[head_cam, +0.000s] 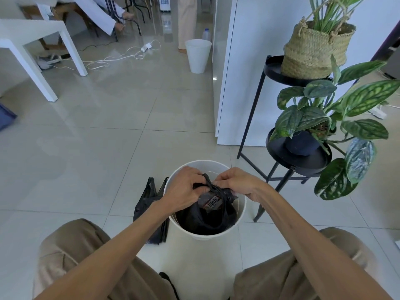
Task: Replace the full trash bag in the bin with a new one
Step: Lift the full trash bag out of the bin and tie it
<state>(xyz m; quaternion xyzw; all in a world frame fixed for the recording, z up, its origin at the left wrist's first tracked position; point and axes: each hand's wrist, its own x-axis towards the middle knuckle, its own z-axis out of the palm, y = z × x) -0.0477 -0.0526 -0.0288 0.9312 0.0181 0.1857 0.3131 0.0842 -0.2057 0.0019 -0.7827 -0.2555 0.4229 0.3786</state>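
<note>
A white round bin (242,210) stands on the floor between my knees. Inside it sits a full black trash bag (207,219) with a wrapper showing at its top. My left hand (184,189) and my right hand (237,182) meet over the bin, each gripping one of the bag's handles, which cross between them. A second black bag (145,202) lies crumpled on the floor, leaning against the bin's left side.
A black two-tier plant stand (281,165) with a leafy potted plant and a woven basket stands close on the right. A white wall panel rises behind it. Farther off are another white bin (198,56), a white table (32,40) and loose cables on the tiles.
</note>
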